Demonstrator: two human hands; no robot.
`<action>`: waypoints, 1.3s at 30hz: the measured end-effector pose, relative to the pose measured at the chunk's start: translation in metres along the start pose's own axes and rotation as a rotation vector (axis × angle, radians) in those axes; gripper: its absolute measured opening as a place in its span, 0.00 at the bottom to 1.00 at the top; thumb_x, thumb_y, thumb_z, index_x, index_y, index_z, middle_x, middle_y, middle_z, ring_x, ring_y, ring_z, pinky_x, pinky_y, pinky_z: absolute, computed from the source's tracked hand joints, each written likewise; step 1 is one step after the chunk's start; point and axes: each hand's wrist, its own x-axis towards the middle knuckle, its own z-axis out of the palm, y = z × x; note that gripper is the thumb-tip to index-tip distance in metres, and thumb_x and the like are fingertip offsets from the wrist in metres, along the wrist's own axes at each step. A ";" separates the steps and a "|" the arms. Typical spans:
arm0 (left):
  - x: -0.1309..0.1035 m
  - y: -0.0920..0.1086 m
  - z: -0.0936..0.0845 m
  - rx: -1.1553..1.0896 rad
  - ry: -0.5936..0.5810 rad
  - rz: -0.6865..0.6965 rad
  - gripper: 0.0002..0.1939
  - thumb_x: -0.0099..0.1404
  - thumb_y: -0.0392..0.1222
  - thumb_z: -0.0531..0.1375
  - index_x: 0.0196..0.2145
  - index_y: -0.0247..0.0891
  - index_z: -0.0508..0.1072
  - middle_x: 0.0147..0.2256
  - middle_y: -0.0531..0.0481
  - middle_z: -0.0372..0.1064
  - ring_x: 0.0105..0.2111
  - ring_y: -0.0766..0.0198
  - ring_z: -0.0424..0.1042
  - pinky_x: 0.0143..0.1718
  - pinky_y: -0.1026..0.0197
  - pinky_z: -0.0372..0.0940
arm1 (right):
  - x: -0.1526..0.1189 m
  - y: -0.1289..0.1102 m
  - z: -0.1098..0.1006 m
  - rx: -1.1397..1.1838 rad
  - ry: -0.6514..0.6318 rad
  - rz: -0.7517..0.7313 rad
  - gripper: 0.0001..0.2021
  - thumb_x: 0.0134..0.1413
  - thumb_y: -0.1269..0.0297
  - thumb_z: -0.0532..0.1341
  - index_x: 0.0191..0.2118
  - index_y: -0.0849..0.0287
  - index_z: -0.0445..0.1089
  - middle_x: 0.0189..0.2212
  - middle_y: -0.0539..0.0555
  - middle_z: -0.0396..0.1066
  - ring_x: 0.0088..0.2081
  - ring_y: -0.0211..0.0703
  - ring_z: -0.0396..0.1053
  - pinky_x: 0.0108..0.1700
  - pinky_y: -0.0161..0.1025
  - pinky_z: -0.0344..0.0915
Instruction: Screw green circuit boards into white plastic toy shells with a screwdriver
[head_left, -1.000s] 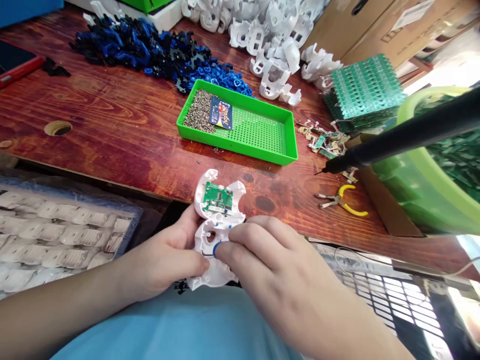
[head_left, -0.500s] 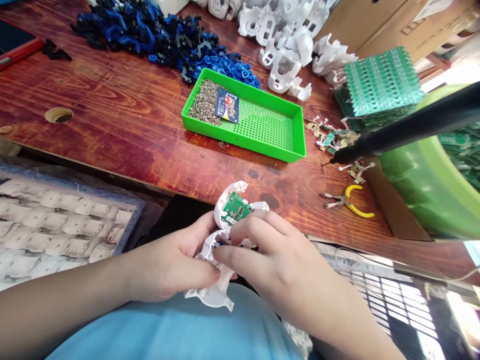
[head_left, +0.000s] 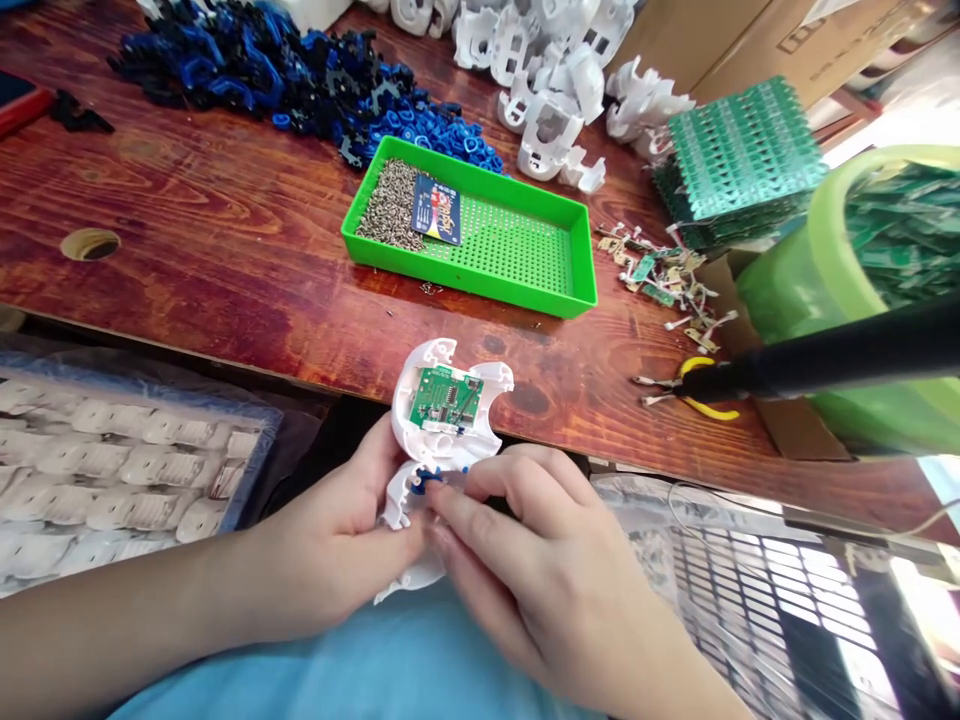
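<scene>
My left hand (head_left: 341,545) is closed round white plastic shell parts, held over my lap at the table's front edge. The upper white shell (head_left: 405,410) carries a green circuit board (head_left: 446,398). Below it sits a lower white shell piece (head_left: 397,495), partly covered by my fingers. My right hand (head_left: 540,545) is closed, its fingertips pressed on a small blue plastic part (head_left: 427,481) in the lower shell. Whether the right fingers pinch that part or only push on it is hard to make out.
A green tray (head_left: 480,285) holds many small screws and a card. Behind lie blue and black parts (head_left: 300,80) and white shells (head_left: 551,130). Cutting pliers (head_left: 701,388), a black screwdriver-like tool (head_left: 825,355) and a green bucket (head_left: 806,310) are right. A crate (head_left: 255,450) of white pieces stands left.
The shell with the board has turned to face me more, showing more of the board. My right fingers have shifted lower, uncovering the blue part. The black tool hangs lower in view.
</scene>
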 end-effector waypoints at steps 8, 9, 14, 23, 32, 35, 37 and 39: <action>-0.001 -0.001 0.001 0.325 0.085 0.158 0.31 0.67 0.36 0.53 0.63 0.53 0.47 0.57 0.57 0.62 0.58 0.62 0.61 0.58 0.64 0.58 | -0.013 0.000 0.012 -0.028 0.227 -0.033 0.09 0.54 0.73 0.61 0.42 0.68 0.72 0.32 0.55 0.69 0.38 0.37 0.65 0.42 0.38 0.65; -0.002 0.001 0.002 0.358 0.106 0.185 0.31 0.67 0.36 0.53 0.63 0.53 0.47 0.57 0.56 0.62 0.58 0.61 0.62 0.58 0.63 0.58 | -0.013 -0.001 0.013 -0.031 0.237 -0.037 0.10 0.54 0.72 0.61 0.42 0.68 0.72 0.32 0.55 0.70 0.37 0.37 0.65 0.41 0.38 0.66; -0.005 0.002 0.003 0.392 0.081 0.274 0.34 0.65 0.33 0.52 0.63 0.56 0.46 0.54 0.58 0.66 0.52 0.65 0.68 0.54 0.67 0.63 | -0.017 -0.004 0.017 -0.020 0.288 -0.066 0.12 0.52 0.72 0.62 0.44 0.69 0.72 0.32 0.55 0.70 0.36 0.38 0.64 0.37 0.38 0.66; -0.006 -0.002 0.005 0.446 0.110 0.366 0.27 0.65 0.31 0.52 0.58 0.55 0.56 0.59 0.61 0.59 0.57 0.67 0.61 0.59 0.67 0.55 | -0.019 -0.009 0.022 -0.069 0.326 -0.050 0.12 0.52 0.74 0.61 0.43 0.71 0.72 0.32 0.55 0.69 0.37 0.38 0.64 0.38 0.39 0.65; -0.011 -0.001 0.004 0.438 0.148 0.249 0.28 0.67 0.36 0.52 0.62 0.52 0.50 0.59 0.55 0.60 0.57 0.62 0.62 0.58 0.64 0.58 | -0.014 -0.015 0.021 -0.069 0.350 -0.012 0.10 0.52 0.74 0.61 0.41 0.70 0.72 0.31 0.55 0.69 0.36 0.37 0.64 0.38 0.36 0.65; -0.010 -0.002 0.003 0.430 0.163 0.222 0.29 0.67 0.37 0.52 0.63 0.51 0.49 0.59 0.53 0.60 0.57 0.59 0.62 0.58 0.62 0.58 | -0.013 -0.016 0.026 -0.070 0.377 0.011 0.10 0.51 0.74 0.62 0.41 0.69 0.73 0.31 0.55 0.69 0.36 0.37 0.65 0.39 0.36 0.66; -0.010 -0.002 0.003 0.421 0.168 0.204 0.29 0.67 0.37 0.53 0.63 0.49 0.49 0.59 0.52 0.59 0.57 0.57 0.62 0.58 0.60 0.57 | -0.013 -0.016 0.029 -0.054 0.380 0.028 0.09 0.51 0.75 0.62 0.40 0.69 0.73 0.31 0.55 0.68 0.36 0.37 0.66 0.40 0.36 0.66; -0.010 -0.003 0.002 0.402 0.175 0.193 0.29 0.67 0.38 0.54 0.63 0.47 0.50 0.60 0.51 0.59 0.57 0.56 0.62 0.58 0.59 0.57 | -0.013 -0.015 0.031 -0.039 0.373 0.048 0.08 0.51 0.75 0.62 0.39 0.68 0.73 0.30 0.55 0.68 0.36 0.36 0.66 0.41 0.36 0.66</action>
